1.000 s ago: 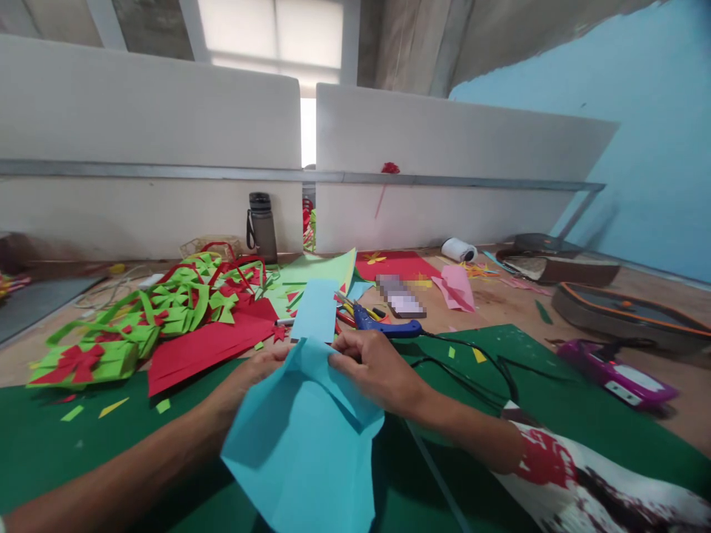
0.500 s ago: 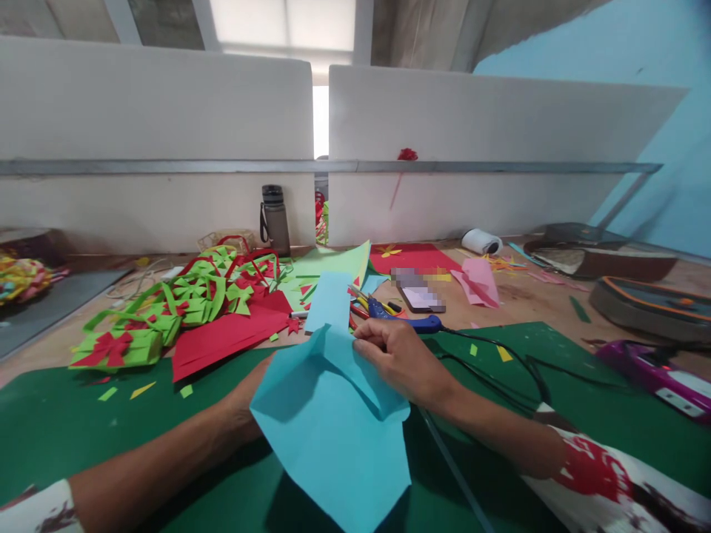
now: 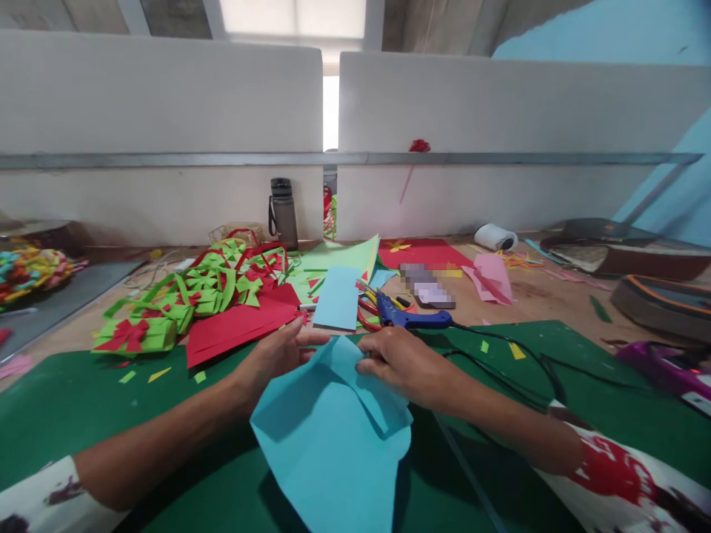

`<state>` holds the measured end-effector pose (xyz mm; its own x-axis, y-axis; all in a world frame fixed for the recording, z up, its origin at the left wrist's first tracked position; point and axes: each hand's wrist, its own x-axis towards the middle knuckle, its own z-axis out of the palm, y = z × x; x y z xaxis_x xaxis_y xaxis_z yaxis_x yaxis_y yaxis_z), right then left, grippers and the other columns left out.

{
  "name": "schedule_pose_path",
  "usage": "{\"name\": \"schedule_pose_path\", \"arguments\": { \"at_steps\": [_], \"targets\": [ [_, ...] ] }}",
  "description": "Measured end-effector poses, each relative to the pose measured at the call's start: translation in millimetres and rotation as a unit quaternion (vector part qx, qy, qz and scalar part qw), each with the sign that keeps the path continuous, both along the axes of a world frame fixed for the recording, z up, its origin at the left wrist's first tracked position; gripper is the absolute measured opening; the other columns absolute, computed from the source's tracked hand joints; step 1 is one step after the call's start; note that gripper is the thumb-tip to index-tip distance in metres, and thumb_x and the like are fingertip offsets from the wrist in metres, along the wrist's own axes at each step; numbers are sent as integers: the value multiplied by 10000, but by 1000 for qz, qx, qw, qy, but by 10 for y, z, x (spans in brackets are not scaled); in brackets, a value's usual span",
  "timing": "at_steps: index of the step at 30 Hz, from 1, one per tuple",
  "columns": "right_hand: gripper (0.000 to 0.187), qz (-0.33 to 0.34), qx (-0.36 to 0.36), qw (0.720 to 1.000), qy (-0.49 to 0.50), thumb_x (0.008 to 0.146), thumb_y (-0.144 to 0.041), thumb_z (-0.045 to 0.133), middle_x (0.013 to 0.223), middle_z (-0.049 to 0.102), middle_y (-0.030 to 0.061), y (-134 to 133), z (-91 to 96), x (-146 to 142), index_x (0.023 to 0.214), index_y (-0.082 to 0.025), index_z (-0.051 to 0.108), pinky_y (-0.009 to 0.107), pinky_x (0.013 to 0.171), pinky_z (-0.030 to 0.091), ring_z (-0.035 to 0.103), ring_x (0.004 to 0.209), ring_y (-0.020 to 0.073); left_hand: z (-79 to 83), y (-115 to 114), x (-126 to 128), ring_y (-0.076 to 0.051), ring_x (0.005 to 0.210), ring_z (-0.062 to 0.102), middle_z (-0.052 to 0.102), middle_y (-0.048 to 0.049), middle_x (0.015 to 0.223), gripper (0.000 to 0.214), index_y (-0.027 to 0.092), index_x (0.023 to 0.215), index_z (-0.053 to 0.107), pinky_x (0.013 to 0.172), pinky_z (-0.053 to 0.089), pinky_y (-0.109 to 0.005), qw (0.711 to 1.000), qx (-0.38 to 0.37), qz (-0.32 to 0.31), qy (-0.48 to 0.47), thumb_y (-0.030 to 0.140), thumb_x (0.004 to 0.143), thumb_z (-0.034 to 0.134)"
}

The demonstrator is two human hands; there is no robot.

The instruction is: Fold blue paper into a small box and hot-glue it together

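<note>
A folded sheet of light blue paper (image 3: 333, 444) is held up over the green mat, its upper part bent into creased flaps. My right hand (image 3: 397, 366) is closed on its upper right edge, fingers curled and pinching the paper. At the upper left edge is my left hand (image 3: 275, 363), fingers stretched out and apart, their tips close to the paper; whether they touch it I cannot tell. Just beyond the hands lie a flat light blue paper strip (image 3: 336, 297) and a blue glue gun (image 3: 411, 314), its cable running right.
Green paper bags with red bows (image 3: 189, 303) are heaped at the left beside red paper sheets (image 3: 238, 326). Behind stand a dark bottle (image 3: 284, 215) and white panels. A phone (image 3: 433, 289), pink paper (image 3: 489, 279), a pencil case (image 3: 666, 307) and a purple power strip (image 3: 661, 370) lie right.
My left hand has risen from behind the paper, and its fingers now show spread at the upper edge. My right hand keeps its pinch, a little lower. The view has shifted slightly left.
</note>
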<state>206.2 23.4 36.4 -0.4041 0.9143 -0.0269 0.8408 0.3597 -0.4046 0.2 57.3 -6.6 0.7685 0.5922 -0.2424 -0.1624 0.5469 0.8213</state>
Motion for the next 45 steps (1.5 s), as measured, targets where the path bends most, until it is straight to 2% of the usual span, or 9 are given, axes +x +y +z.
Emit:
{"name": "schedule_pose_path", "arguments": {
  "at_steps": [2,4,8,11,14,20,26,36,45],
  "targets": [
    [185,9,-8,999,-30,756,-197,550,585,493,-14,-15,15,-35,582,-152,504,228,517,234,438,572,101,60,39,-50,-312,1013,561,624,-139,1076,601,141,1122,556,832,435,-415,999,16,13,38,621,770,475],
    [144,22,-18,998,-59,757,-187,551,612,535,3,-37,43,-77,617,-153,546,231,515,229,470,596,113,151,65,-99,-299,997,565,613,-129,1096,608,168,1169,534,750,454,-367,988,88,9,129,622,770,473],
    [135,43,-26,993,-103,772,-166,529,629,573,28,-68,103,-156,653,-156,591,240,488,200,492,606,131,335,63,-146,-278,1091,505,566,-94,1197,585,209,1191,530,716,449,-289,943,210,-42,254,495,695,650],
    [130,53,-18,992,-111,776,-160,528,641,581,30,-62,109,-183,673,-161,608,241,487,196,484,596,129,404,44,-136,-255,1050,539,605,-87,1151,508,169,1139,567,779,436,-280,915,273,-105,279,351,676,671],
    [126,69,-8,993,-100,768,-138,533,615,558,10,-51,95,-186,674,-170,609,237,496,212,456,570,115,422,29,-118,-206,883,596,665,-46,990,361,157,1039,634,710,427,-236,889,315,-151,297,239,692,579],
    [124,95,7,994,-58,772,-116,533,616,540,-10,-71,94,-191,703,-172,620,225,525,249,444,565,99,448,-19,-82,-86,490,407,539,34,586,334,169,902,706,432,253,-184,833,380,-126,383,192,670,466],
    [147,122,1,992,-9,738,-72,521,617,545,-18,-80,100,-174,708,-166,630,215,531,263,457,574,96,473,-61,-51,-93,484,385,542,14,589,350,149,837,723,415,258,-183,794,438,-130,402,162,652,426],
    [168,152,-2,988,-7,759,-85,486,611,549,-7,-72,61,-146,684,-158,618,224,536,274,457,566,104,433,-73,-69,-112,510,464,606,4,620,377,178,846,727,435,292,-187,765,484,-125,405,155,644,410],
    [186,138,-4,990,-19,802,-135,487,603,565,0,-113,65,-172,705,-151,645,218,534,297,473,559,101,442,-94,-51,-88,485,404,538,22,567,278,156,774,697,418,263,-178,776,474,-127,396,194,661,446]
  ]
}}
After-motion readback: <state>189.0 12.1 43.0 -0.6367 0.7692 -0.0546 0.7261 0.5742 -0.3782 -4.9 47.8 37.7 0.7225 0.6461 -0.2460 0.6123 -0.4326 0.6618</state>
